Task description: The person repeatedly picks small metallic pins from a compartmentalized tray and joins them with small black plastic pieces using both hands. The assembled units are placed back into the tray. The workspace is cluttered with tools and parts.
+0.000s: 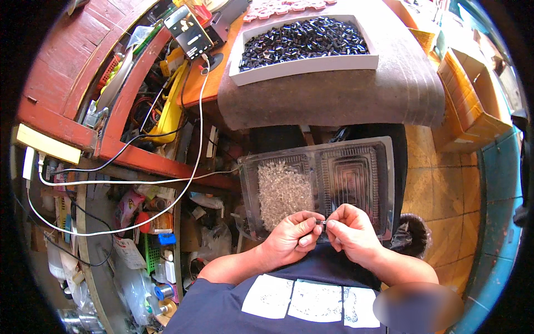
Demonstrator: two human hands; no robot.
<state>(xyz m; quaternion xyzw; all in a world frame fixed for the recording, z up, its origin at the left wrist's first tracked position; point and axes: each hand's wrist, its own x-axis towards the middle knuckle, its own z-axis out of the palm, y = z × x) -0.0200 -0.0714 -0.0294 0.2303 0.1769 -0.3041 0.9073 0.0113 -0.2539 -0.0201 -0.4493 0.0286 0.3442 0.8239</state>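
My left hand (293, 236) and my right hand (354, 232) meet in front of my body, fingertips almost touching. Between them is a small dark piece with a shiny end (321, 222), pinched by both thumbs and forefingers; its exact kind is too small to make out. Just beyond the hands, a see-through plastic clamshell container (318, 183) lies opened out on my lap. Its left half holds a heap of tiny clear plastic pieces (285, 195). The ribbed right half reaches past my right hand.
On the cloth-covered table (334, 97) stands a white box (311, 67) full of small black pieces (306, 44). A phone (188, 32) is propped at the left, its white cable (201, 128) looping to a power strip (49, 143). Cardboard boxes (464, 106) and a lined bin (414, 234) are right.
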